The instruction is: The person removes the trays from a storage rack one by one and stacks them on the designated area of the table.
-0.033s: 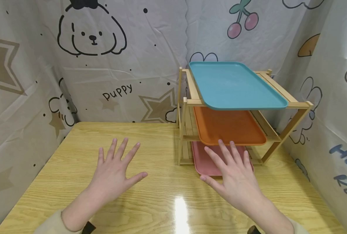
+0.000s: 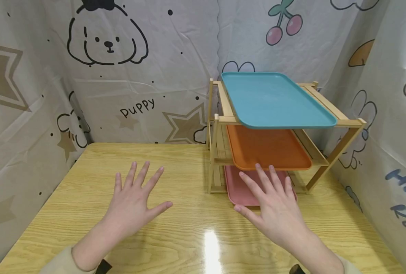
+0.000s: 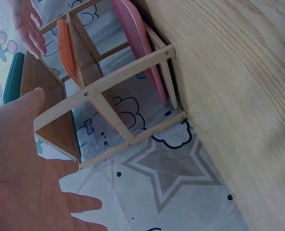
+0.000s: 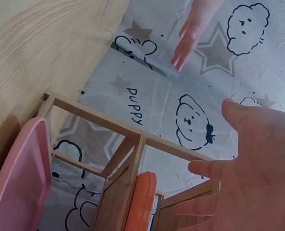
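Observation:
My left hand (image 2: 129,205) hovers above the left part of the table with fingers spread and nothing in it. To the right, my right hand (image 2: 275,213) is also spread and holds nothing; in the head view its fingertips overlap the pink tray and the front edge of the orange one. A three-tier wooden rack (image 2: 340,152) stands at the back right. On its top tier lies a blue tray (image 2: 278,101), on the middle tier an orange tray (image 2: 268,146), and on the bottom tier a pink tray (image 2: 237,190), each jutting out at the front.
The wooden table (image 2: 182,228) reaches back to a pale printed curtain (image 2: 175,45), which also hangs along the left and right sides. A bright light reflection shows near the table's front middle.

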`<state>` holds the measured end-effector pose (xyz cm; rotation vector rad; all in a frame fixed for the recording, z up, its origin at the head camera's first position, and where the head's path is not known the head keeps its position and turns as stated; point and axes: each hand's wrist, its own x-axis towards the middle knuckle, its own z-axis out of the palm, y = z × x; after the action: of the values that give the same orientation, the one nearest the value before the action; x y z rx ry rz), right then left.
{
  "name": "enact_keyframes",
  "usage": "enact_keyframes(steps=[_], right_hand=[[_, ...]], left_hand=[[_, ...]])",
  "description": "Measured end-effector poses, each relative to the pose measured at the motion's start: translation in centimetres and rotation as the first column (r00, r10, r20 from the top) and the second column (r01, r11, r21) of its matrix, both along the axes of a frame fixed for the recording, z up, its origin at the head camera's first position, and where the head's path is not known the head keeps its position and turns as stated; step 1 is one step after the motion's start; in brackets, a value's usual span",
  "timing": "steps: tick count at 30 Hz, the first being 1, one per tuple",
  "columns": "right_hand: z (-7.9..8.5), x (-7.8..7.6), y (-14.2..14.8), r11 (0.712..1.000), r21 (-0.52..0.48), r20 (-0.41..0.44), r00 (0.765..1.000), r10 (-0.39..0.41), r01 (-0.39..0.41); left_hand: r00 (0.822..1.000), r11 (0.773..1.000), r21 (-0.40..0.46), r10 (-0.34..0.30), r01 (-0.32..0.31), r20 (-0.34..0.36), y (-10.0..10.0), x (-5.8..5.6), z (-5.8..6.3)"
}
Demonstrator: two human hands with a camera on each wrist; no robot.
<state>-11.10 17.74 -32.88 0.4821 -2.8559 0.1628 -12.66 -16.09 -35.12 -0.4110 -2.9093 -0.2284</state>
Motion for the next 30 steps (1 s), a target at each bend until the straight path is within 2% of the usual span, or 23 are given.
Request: enact_keyframes(steps=[6,8,10,12,14,17,19,22,25,27,30], right_hand=[[0.6,0.2,0.1,0.999,-0.036,-0.033,0.999,0.027,-0.028],[1.2,0.4,0.3,0.995,-0.064,-0.079,0.994,0.069,-0.074],[2.0,0.5,0.7,0.986,-0.085,-0.162,0.978,0.130,-0.145],[3.1,0.5,1.3,0.968,-0.105,-0.271,0.943,0.192,-0.227],[4.6,0.5,2.0,0.950,-0.113,-0.385,0.894,0.228,-0.291],[7.0,0.1,3.6,0.931,-0.125,-0.519,0.822,0.235,-0.344],[8.4,-0.4,4.9,0.931,-0.129,-0.553,0.804,0.218,-0.340],[9.9,-1.8,7.1,0.944,-0.131,-0.547,0.817,0.185,-0.301],[10.8,-3.6,9.5,0.958,-0.151,-0.492,0.859,0.141,-0.245],[11.0,-4.8,11.0,0.959,-0.166,-0.480,0.868,0.127,-0.232],[11.0,-6.3,13.0,0.962,-0.188,-0.423,0.901,0.100,-0.196]], left_hand=[[1.000,1.000,0.014,-0.007,0.007,-0.025,0.0,0.0,0.4],[0.999,1.000,0.026,-0.013,0.014,-0.048,0.1,-0.1,0.7],[0.997,0.999,0.042,-0.021,0.025,-0.079,0.4,-0.3,1.3],[0.993,0.998,0.053,-0.029,0.035,-0.118,0.8,-0.6,1.9],[0.987,0.997,0.065,-0.038,0.049,-0.153,1.3,-0.8,2.8],[0.978,0.994,0.081,-0.061,0.079,-0.200,2.4,-1.3,4.3],[0.970,0.990,0.092,-0.081,0.105,-0.229,3.3,-1.7,5.4],[0.954,0.983,0.109,-0.112,0.147,-0.279,4.8,-2.5,6.9],[0.931,0.970,0.140,-0.143,0.199,-0.334,6.4,-3.5,8.3],[0.919,0.959,0.160,-0.164,0.234,-0.360,7.4,-4.1,9.1],[0.904,0.944,0.182,-0.190,0.275,-0.383,9.0,-5.1,10.0]])
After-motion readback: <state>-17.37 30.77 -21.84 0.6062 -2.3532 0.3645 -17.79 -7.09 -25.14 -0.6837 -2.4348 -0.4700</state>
